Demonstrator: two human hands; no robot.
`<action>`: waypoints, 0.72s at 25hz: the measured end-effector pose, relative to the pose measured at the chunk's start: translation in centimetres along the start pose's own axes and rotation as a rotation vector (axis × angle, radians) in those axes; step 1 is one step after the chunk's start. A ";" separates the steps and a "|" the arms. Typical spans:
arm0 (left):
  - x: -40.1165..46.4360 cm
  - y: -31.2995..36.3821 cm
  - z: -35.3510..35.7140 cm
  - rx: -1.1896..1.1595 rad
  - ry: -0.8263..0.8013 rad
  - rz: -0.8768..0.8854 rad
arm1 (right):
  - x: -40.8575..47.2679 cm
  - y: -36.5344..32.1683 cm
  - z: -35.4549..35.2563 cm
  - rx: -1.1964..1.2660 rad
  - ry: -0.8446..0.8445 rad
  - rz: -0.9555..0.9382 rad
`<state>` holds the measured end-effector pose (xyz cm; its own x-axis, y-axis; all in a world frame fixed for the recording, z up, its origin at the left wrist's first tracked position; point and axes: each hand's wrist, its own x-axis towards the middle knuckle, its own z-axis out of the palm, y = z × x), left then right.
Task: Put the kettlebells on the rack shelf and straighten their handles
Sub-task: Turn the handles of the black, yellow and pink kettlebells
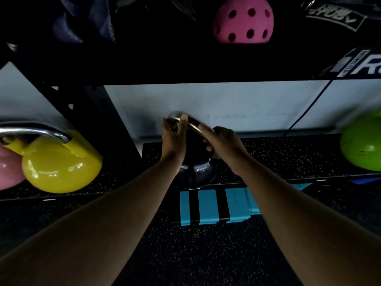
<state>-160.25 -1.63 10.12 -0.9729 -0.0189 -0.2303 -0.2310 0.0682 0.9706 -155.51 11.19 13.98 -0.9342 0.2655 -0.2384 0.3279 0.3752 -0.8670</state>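
Closest to the camera it's just two bare forearms reaching out over speckled black rubber flooring (185, 254), with some blue-and-black striped blocks (208, 205) lying on the floor right under the shelf lip. Both hands are on the dark grey kettlebell (195, 170), which already sits on the rack shelf (278, 153) near its front edge. Left hand (174, 139) has its fingers curled over the top of the chrome handle (192, 122); right hand (223, 141) is wrapped round the handle's right leg.

I'd guess this is the straightening bit. Best bet: twist the whole bell on its base with both hands instead of yanking the handle, and keep it back from the edge so it can't tip off.

The shelf mat is the same grippy rubber, so it'll resist turning. To the left, past the black upright, sit a yellow kettlebell (61, 164) and a pink one (9, 172); a blurry green one (362, 145) is far right. White wall behind, and a pink holed ball (243, 21) up top.
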 end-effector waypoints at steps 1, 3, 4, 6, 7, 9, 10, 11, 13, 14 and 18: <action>0.0 0.2 0.2 0.012 0.002 -0.011 | 0.0 -0.4 -0.1 0.053 0.018 0.004; 1.3 1.0 -0.1 0.005 -0.036 -0.028 | -0.3 -0.7 1.8 0.039 0.117 -0.023; 2.1 1.4 -0.5 0.001 -0.079 -0.026 | -0.9 -0.7 3.3 0.009 0.138 -0.035; 3.0 1.4 -1.0 0.050 -0.194 0.004 | -2.1 -0.6 5.1 0.069 0.105 -0.043; 3.1 1.3 -0.9 0.085 -0.240 0.017 | -2.0 -0.4 5.1 0.139 0.075 -0.037; 2.9 1.2 -0.4 0.132 -0.283 0.008 | -1.6 -0.5 4.3 0.322 0.022 -0.035; 2.9 1.3 -0.2 0.141 -0.284 0.016 | -1.4 -0.5 4.2 0.404 0.002 -0.041; 3.1 1.5 -0.2 0.145 -0.270 0.044 | -1.2 -0.4 4.3 0.448 -0.011 -0.057; 3.6 1.8 -0.6 0.168 -0.241 0.149 | -1.0 -0.3 5.0 0.472 -0.026 -0.091; 3.9 1.8 -0.7 0.179 -0.242 0.194 | -1.0 -0.3 5.3 0.500 -0.026 -0.102; 3.9 1.6 -0.3 0.124 -0.300 0.189 | -0.7 -0.2 5.3 0.556 -0.029 -0.082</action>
<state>-164.44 -1.92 10.75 -0.9518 0.2972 -0.0761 -0.0280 0.1628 0.9863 -155.69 6.19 11.97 -0.9594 0.2279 -0.1661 0.1383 -0.1329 -0.9814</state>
